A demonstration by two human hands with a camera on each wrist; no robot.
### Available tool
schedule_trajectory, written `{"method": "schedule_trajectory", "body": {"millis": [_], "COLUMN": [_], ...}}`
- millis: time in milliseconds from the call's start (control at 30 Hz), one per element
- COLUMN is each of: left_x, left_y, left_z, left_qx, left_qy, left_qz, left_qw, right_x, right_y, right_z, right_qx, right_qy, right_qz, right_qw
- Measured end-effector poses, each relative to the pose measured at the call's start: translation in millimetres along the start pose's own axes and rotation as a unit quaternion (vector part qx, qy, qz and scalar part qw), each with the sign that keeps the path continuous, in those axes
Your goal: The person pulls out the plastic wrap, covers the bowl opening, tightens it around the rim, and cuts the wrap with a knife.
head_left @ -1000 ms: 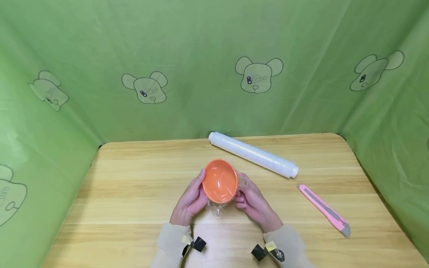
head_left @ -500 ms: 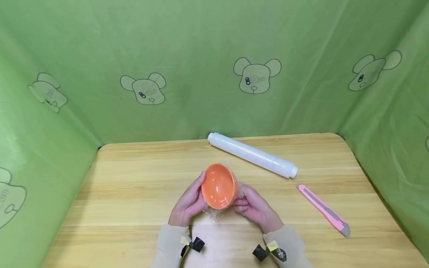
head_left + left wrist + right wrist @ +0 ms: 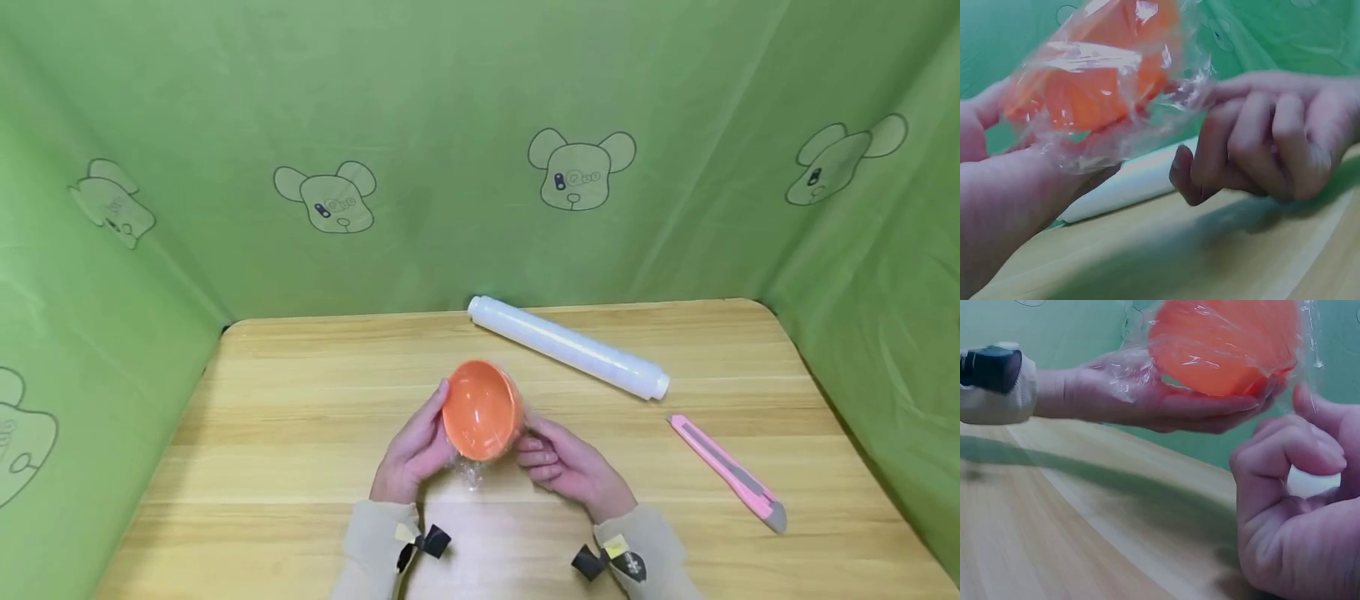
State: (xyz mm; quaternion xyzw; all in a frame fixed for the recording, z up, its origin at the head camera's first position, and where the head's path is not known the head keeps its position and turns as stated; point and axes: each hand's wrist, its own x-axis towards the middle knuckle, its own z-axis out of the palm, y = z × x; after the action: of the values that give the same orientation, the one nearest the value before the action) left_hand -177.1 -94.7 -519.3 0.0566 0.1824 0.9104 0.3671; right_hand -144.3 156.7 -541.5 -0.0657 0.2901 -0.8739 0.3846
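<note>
An orange bowl [image 3: 480, 410] is held up over the table, its mouth tilted toward the head camera. Clear cling film [image 3: 469, 473] wraps it, with loose crumpled edges hanging below and at the right. My left hand [image 3: 414, 450] grips the bowl from the left, thumb at the rim and fingers underneath. To the bowl's right, my right hand [image 3: 568, 467] has its fingers curled. In the left wrist view, the right hand [image 3: 1266, 134] pinches a gathered edge of the film [image 3: 1194, 87] beside the bowl. The bowl's far underside is hidden in the head view.
A white roll of cling film [image 3: 568, 346] lies diagonally behind the bowl on the wooden table [image 3: 285, 400]. At the right lies a pink utility knife [image 3: 727, 471], its tip toward the roll. Green curtains [image 3: 450, 100] enclose the back and sides.
The bowl has shifted slightly left with my left hand and turned a little, showing more of its right outer side. My right hand has moved slightly down along the film. Roll and knife stay put.
</note>
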Motion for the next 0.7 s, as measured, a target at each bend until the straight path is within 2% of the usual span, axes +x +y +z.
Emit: {"method": "schedule_trajectory", "body": {"millis": [67, 100, 133, 167, 200, 267, 300, 333, 367, 567, 700], "left_x": [-0.2, -0.1, 0.2, 0.9, 1.6, 4.6, 6.1, 7.5, 8.8, 10.6, 10.9], "left_y": [1.6, 2.1, 2.6, 2.8, 2.9, 1.0, 0.0, -1.2, -2.2, -5.8, -6.6], "left_z": [-1.3, -1.9, -2.5, -3.1, -3.6, -3.4, -3.0, -2.6, -2.3, 0.8, 3.5], "left_qx": [-0.018, -0.024, -0.022, -0.022, -0.017, -0.008, -0.006, -0.004, -0.002, 0.018, -0.006], "left_qy": [0.017, 0.024, 0.032, 0.039, 0.046, 0.063, 0.069, 0.077, 0.085, 0.12, 0.126], "left_qz": [0.01, 0.013, 0.014, 0.016, 0.016, 0.018, 0.021, 0.026, 0.033, 0.065, 0.068], "left_qw": [0.9996, 0.9994, 0.9992, 0.9989, 0.9987, 0.9978, 0.9974, 0.9966, 0.9958, 0.9905, 0.9896], "right_x": [-1.8, -3.2, -4.7, -5.9, -7.0, -10.2, -11.5, -12.5, -12.9, -9.3, -4.5], "right_y": [-3.7, -6.3, -9.2, -12.5, -15.8, -21.6, -23.9, -25.6, -26.7, -25.2, -23.2], "right_z": [0.4, 2.2, 4.9, 8.4, 12.6, 20.0, 23.4, 26.5, 28.9, 32.2, 28.4], "right_qx": [-0.037, -0.063, -0.1, -0.141, -0.183, -0.256, -0.284, -0.308, -0.328, -0.378, -0.372], "right_qy": [0.028, 0.059, 0.099, 0.144, 0.192, 0.27, 0.295, 0.307, 0.31, 0.294, 0.309], "right_qz": [-0.017, -0.036, -0.062, -0.091, -0.119, -0.169, -0.188, -0.202, -0.212, -0.245, -0.292], "right_qw": [0.9988, 0.9956, 0.9881, 0.9753, 0.9567, 0.9126, 0.8928, 0.8775, 0.8668, 0.843, 0.8249]}}
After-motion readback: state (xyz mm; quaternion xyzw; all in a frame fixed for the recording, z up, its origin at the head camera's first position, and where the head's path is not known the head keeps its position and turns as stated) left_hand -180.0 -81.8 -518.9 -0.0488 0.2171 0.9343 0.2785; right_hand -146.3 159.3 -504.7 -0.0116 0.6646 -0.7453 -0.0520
